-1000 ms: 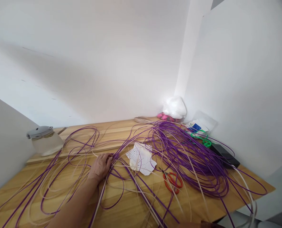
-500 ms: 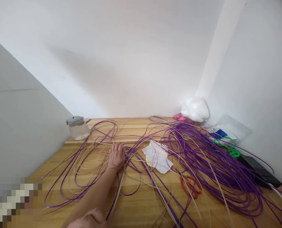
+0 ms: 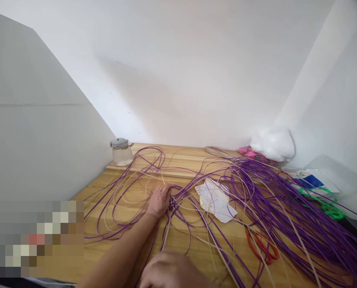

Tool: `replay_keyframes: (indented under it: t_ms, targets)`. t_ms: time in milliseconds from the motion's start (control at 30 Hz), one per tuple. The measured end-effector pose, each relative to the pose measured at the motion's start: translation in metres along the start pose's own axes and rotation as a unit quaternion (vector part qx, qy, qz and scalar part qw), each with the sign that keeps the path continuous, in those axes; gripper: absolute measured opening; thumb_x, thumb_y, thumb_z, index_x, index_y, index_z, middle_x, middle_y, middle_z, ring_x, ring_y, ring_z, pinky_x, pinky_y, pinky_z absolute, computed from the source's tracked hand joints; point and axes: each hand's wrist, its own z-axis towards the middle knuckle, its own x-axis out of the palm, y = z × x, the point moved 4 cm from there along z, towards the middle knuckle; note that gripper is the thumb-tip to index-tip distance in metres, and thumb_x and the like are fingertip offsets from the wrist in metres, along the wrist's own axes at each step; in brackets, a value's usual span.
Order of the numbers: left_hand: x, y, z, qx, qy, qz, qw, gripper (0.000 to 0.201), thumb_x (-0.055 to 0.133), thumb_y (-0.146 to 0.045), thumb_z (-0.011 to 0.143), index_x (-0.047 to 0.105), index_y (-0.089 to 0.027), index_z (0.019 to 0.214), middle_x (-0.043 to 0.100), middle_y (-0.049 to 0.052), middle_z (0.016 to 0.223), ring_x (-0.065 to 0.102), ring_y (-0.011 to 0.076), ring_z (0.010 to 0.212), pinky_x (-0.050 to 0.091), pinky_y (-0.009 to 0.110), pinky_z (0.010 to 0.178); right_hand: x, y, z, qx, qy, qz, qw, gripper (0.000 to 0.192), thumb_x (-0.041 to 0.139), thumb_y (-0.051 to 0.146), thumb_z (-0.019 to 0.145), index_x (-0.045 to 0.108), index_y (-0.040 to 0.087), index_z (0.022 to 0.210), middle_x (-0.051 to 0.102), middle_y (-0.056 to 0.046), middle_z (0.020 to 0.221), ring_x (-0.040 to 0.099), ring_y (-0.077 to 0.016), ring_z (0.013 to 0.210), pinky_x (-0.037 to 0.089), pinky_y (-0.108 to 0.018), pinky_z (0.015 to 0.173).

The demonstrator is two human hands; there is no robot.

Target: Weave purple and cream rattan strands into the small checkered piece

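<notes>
My left hand lies on the wooden table, fingertips closed on a small woven knot where purple and cream strands cross. Long purple strands loop out from the knot to both sides and pile up thickly on the right. Thin cream strands run among them. My right hand is a blurred shape at the bottom edge, close to the camera, just right of my left forearm; its fingers are not readable.
A crumpled printed paper lies right of the knot, red scissors beyond it. A lidded glass jar stands at the back left by a white partition. A white bag and green cord sit at the back right.
The view has swung left and down, so everything shifts rightward in frame. My left hand stays on the knot. The blurred right hand has come up into view at the bottom.
</notes>
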Motion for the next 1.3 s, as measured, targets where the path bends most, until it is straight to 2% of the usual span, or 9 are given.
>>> replay_keyframes:
  t_ms: [133,233,500,600,767,900,1000,1133,1300]
  targets:
    - [-0.014,0.012,-0.017,-0.047,0.018,-0.007,0.999,0.027,0.038,-0.024,0.096,0.057,-0.020,0.115,0.070,0.007,0.104,0.065,0.0185,0.097,0.051,0.031,0.087,-0.055,-0.031,-0.045,0.136,-0.162,-0.087,0.974,0.010,0.055,0.024,0.088,0.064,0.021,0.093,0.064,-0.002,0.096,0.058,-0.0166,0.094,0.042,-0.028,0.085]
    - [-0.024,0.016,-0.018,-0.086,0.043,0.013,0.995,0.022,0.042,-0.021,0.093,0.063,-0.019,0.102,0.072,0.006,0.093,0.067,0.0198,0.087,0.051,0.031,0.079,-0.073,-0.054,-0.068,0.189,-0.205,-0.118,0.953,0.014,0.050,0.023,0.090,0.062,0.021,0.098,0.063,-0.004,0.102,0.057,-0.0190,0.098,0.043,-0.032,0.087]
    - [-0.023,-0.032,0.000,-0.082,0.109,0.110,0.985,0.042,0.064,-0.060,0.076,0.071,-0.020,0.088,0.071,0.014,0.084,0.058,0.0381,0.101,0.037,0.052,0.092,-0.064,-0.087,-0.067,0.172,-0.220,-0.135,0.951,0.015,0.047,0.020,0.090,0.062,0.020,0.090,0.062,-0.005,0.093,0.059,-0.0192,0.089,0.047,-0.032,0.080]
    - [-0.010,-0.040,-0.003,-0.054,0.163,0.124,0.977,0.048,0.074,-0.056,0.065,0.068,-0.022,0.097,0.071,0.013,0.095,0.061,0.0353,0.099,0.040,0.049,0.091,-0.056,-0.088,-0.066,0.135,-0.224,-0.165,0.951,0.015,0.048,0.016,0.089,0.062,0.020,0.090,0.062,-0.006,0.098,0.057,-0.0205,0.096,0.046,-0.035,0.087]
    - [-0.004,-0.024,-0.007,-0.061,0.176,0.122,0.975,0.041,0.064,-0.042,0.076,0.064,-0.021,0.111,0.065,0.016,0.114,0.062,0.0333,0.103,0.045,0.044,0.090,-0.053,-0.089,-0.071,0.104,-0.225,-0.201,0.948,0.020,0.045,0.013,0.089,0.060,0.022,0.099,0.060,-0.007,0.110,0.056,-0.0210,0.106,0.047,-0.037,0.092]
    - [-0.002,-0.006,-0.006,-0.092,0.132,0.089,0.983,0.080,0.069,-0.041,0.072,0.040,-0.014,0.142,0.038,0.022,0.148,0.040,0.0399,0.134,0.034,0.050,0.107,-0.071,-0.087,-0.073,0.118,-0.271,-0.253,0.921,0.026,0.048,0.014,0.089,0.058,0.022,0.111,0.056,-0.010,0.121,0.051,-0.0235,0.118,0.044,-0.042,0.101]
    - [-0.006,0.009,-0.003,-0.163,0.046,-0.065,0.983,0.095,0.078,-0.048,0.063,0.040,-0.012,0.142,0.033,0.024,0.151,0.027,0.0431,0.141,0.023,0.056,0.112,-0.086,-0.087,-0.071,0.149,-0.283,-0.266,0.909,0.028,0.050,0.019,0.089,0.058,0.024,0.115,0.057,-0.010,0.120,0.052,-0.0244,0.118,0.046,-0.043,0.099]
    - [-0.014,0.027,0.002,-0.261,-0.074,-0.383,0.883,0.059,0.067,-0.060,0.074,0.061,-0.015,0.112,0.063,0.018,0.122,0.057,0.0324,0.117,0.044,0.048,0.099,-0.096,-0.090,-0.064,0.153,-0.281,-0.275,0.907,0.025,0.049,0.025,0.092,0.059,0.024,0.114,0.058,-0.010,0.119,0.053,-0.0244,0.117,0.047,-0.043,0.099]
    - [-0.031,0.038,0.007,-0.285,-0.158,-0.476,0.817,0.055,0.047,-0.068,0.085,0.062,-0.015,0.088,0.071,0.012,0.089,0.068,0.0198,0.076,0.054,0.032,0.069,-0.108,-0.096,-0.045,0.129,-0.265,-0.281,0.913,0.021,0.050,0.027,0.092,0.063,0.024,0.108,0.061,-0.010,0.115,0.054,-0.0248,0.115,0.046,-0.043,0.098]
